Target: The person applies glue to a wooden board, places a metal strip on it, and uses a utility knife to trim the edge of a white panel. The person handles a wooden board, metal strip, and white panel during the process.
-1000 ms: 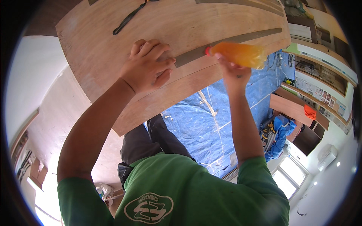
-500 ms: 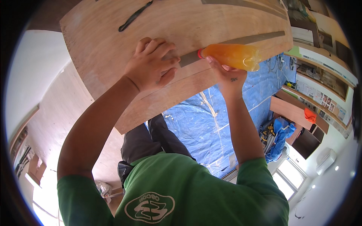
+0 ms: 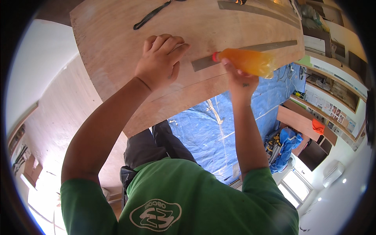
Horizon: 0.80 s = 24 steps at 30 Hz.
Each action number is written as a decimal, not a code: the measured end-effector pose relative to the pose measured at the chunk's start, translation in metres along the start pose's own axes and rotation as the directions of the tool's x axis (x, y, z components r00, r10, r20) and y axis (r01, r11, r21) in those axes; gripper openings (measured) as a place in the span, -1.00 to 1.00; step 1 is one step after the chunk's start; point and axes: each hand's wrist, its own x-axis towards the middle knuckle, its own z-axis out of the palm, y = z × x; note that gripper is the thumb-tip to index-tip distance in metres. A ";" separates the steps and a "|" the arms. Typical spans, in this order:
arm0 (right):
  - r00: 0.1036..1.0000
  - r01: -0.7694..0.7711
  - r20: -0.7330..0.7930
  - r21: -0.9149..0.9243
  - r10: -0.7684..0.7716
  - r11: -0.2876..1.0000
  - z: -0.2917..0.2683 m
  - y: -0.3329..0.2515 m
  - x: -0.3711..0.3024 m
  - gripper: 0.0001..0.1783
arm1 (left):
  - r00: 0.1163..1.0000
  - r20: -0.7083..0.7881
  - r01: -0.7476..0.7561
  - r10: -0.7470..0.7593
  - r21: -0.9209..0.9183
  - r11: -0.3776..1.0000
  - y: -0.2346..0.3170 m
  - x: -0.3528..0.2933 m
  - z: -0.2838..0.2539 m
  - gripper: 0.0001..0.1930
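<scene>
My right hand [image 3: 242,80] is wrapped round a clear plastic bottle [image 3: 247,62] of orange-yellow liquid. The bottle lies nearly on its side, its red cap [image 3: 215,56] pointing left. Beneath it a narrow grey-brown strip [image 3: 205,64] lies across the wooden board [image 3: 117,51]. Just left of the strip's near end, my left hand [image 3: 161,60] is over the board with loosely bent fingers. It looks open, with nothing visible in it; its palm side is hidden.
A black strap-like item [image 3: 152,15] lies at the board's far side. More grey-brown strips [image 3: 254,12] are at the far right. Blue sheeting [image 3: 203,133] covers the floor beyond the board's near edge. Shelving [image 3: 333,84] and a wooden cabinet [image 3: 297,121] stand on the right.
My left hand has come away from the end of the strip, its fingers shifting up. The bottle in my right hand has tilted, its base a little lower.
</scene>
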 end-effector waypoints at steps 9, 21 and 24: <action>0.992 -0.016 0.122 -0.090 0.027 0.996 0.015 -0.012 -0.018 -0.64 | 0.999 -0.035 0.031 -0.031 -0.004 1.000 -0.001 0.000 0.002 -0.55; 0.947 0.205 0.282 -0.152 -0.156 0.967 0.023 -0.012 -0.029 -0.65 | 0.998 -0.060 0.035 -0.037 -0.029 0.999 -0.003 -0.001 0.001 -0.53; 0.952 0.117 0.294 -0.086 -0.087 0.989 0.023 -0.012 -0.028 -0.66 | 0.997 -0.072 0.040 -0.042 -0.036 0.999 -0.003 -0.001 0.002 -0.53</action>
